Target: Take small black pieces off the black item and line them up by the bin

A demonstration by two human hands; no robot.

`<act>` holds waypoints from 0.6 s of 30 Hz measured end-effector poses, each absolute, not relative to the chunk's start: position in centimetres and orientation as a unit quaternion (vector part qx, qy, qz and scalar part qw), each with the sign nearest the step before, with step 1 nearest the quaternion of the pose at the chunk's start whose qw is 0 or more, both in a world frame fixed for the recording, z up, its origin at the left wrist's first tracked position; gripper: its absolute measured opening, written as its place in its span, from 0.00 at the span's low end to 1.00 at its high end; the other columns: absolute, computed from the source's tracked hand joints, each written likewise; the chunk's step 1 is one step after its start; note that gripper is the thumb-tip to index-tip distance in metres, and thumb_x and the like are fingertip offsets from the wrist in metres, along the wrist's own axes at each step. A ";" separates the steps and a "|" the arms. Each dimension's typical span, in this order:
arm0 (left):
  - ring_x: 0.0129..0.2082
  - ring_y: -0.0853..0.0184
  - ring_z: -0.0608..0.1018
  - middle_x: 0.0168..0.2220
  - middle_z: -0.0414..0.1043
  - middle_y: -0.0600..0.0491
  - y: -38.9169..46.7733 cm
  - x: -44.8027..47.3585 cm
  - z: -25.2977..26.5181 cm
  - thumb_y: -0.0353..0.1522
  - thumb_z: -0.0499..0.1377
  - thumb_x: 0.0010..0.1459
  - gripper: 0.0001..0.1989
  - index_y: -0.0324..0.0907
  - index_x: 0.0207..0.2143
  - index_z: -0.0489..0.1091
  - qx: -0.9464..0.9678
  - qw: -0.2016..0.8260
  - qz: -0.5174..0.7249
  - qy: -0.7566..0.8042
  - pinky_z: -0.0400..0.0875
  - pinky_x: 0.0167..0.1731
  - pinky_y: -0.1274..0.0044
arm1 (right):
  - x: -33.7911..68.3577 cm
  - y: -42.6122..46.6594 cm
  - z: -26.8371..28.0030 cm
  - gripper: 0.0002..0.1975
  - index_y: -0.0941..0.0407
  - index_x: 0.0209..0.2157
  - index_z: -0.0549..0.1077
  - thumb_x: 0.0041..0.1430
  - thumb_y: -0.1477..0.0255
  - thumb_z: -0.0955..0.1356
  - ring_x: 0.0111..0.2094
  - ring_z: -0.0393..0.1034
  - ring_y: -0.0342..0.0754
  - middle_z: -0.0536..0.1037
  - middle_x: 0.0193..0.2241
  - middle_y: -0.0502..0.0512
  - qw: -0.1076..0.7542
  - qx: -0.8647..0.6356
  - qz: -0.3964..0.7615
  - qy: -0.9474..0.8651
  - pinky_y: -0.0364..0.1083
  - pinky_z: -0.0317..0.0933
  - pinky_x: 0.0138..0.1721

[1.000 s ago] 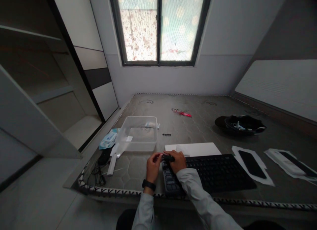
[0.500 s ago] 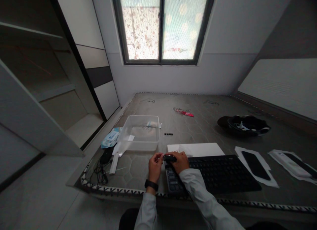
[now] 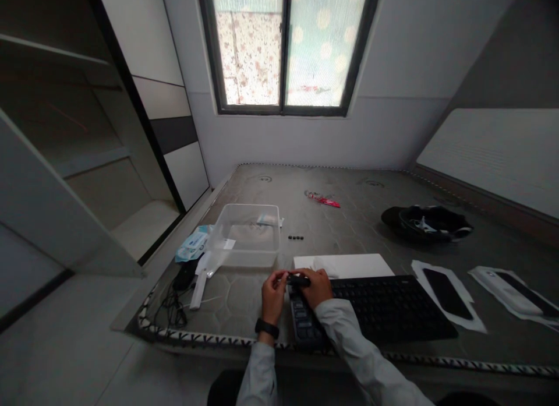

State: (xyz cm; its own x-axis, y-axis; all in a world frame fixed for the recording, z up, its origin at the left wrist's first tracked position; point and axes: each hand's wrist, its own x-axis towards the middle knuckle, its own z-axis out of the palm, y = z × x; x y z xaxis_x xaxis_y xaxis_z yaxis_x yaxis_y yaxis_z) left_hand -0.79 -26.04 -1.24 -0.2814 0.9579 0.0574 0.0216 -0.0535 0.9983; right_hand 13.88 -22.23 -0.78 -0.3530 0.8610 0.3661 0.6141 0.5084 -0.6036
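My right hand (image 3: 318, 286) is closed around a small dark, glossy object (image 3: 299, 281), whose kind I cannot make out. It is held above the left end of a black keyboard (image 3: 388, 307). At the left end of that object, the fingertips of my left hand (image 3: 273, 292) are pinched together. Anything between them is too small to make out. A black band (image 3: 266, 328) circles my left wrist. Just behind the keyboard lies a flat white box (image 3: 358, 265). Several small black pieces (image 3: 296, 237) form a short row beyond my hands.
A clear plastic tub (image 3: 244, 257) stands left on the grey mattress (image 3: 236, 301), beside blue packaging (image 3: 192, 244) and a tangled black cable (image 3: 174, 310). To the right are a black cap (image 3: 425, 224) and a phone-like dark slab (image 3: 448, 292) on white wrapping. A red item (image 3: 325, 201) lies farther back.
Both hands keep almost the same place and grip. The dark object looks slightly tilted compared with before. The view has shifted a little; nothing else has visibly moved.
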 end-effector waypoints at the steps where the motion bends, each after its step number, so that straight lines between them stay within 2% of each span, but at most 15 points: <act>1: 0.28 0.71 0.72 0.33 0.75 0.51 -26.1 -0.8 -1.1 0.45 0.56 0.56 0.20 0.39 0.40 0.73 0.443 0.402 0.574 0.559 0.66 0.28 0.79 | 13.8 -22.2 -0.7 0.18 0.48 0.42 0.76 0.53 0.81 0.66 0.38 0.71 0.47 0.79 0.38 0.45 0.337 -0.465 0.186 -0.797 0.50 0.46 0.38; 4: 0.28 0.71 0.72 0.35 0.76 0.51 -26.4 -0.6 -1.0 0.45 0.54 0.57 0.20 0.40 0.44 0.72 0.449 0.379 0.566 0.579 0.67 0.30 0.78 | 13.9 -22.1 -0.1 0.16 0.48 0.40 0.76 0.53 0.81 0.67 0.39 0.72 0.47 0.79 0.38 0.43 0.351 -0.472 0.184 -0.788 0.50 0.47 0.39; 8: 0.33 0.67 0.74 0.38 0.78 0.50 -26.7 -0.3 -1.4 0.43 0.53 0.58 0.17 0.42 0.38 0.74 0.473 0.348 0.540 0.603 0.66 0.36 0.75 | 15.3 -20.2 2.0 0.13 0.48 0.38 0.77 0.53 0.79 0.71 0.40 0.72 0.50 0.79 0.38 0.44 0.357 -0.479 0.146 -0.789 0.49 0.50 0.40; 12: 0.34 0.67 0.75 0.38 0.78 0.51 -26.8 0.2 -1.8 0.43 0.53 0.59 0.16 0.43 0.37 0.75 0.499 0.347 0.511 0.608 0.66 0.36 0.75 | 17.8 -15.0 4.0 0.09 0.46 0.38 0.78 0.55 0.71 0.74 0.38 0.73 0.51 0.80 0.34 0.44 0.279 -0.501 0.112 -0.812 0.48 0.54 0.40; 14: 0.33 0.67 0.75 0.35 0.78 0.52 -26.8 0.4 -1.9 0.44 0.52 0.59 0.17 0.43 0.36 0.75 0.510 0.359 0.494 0.606 0.66 0.35 0.76 | 18.9 -11.6 4.2 0.06 0.46 0.37 0.78 0.56 0.66 0.74 0.37 0.74 0.51 0.80 0.32 0.46 0.234 -0.528 0.095 -0.811 0.45 0.56 0.35; 18: 0.31 0.68 0.75 0.30 0.76 0.54 -26.9 0.7 -1.8 0.46 0.50 0.60 0.19 0.43 0.35 0.73 0.515 0.391 0.461 0.608 0.64 0.34 0.78 | 20.5 -5.2 2.7 0.06 0.46 0.36 0.79 0.54 0.66 0.75 0.34 0.72 0.51 0.79 0.29 0.46 0.144 -0.573 0.094 -0.801 0.44 0.55 0.31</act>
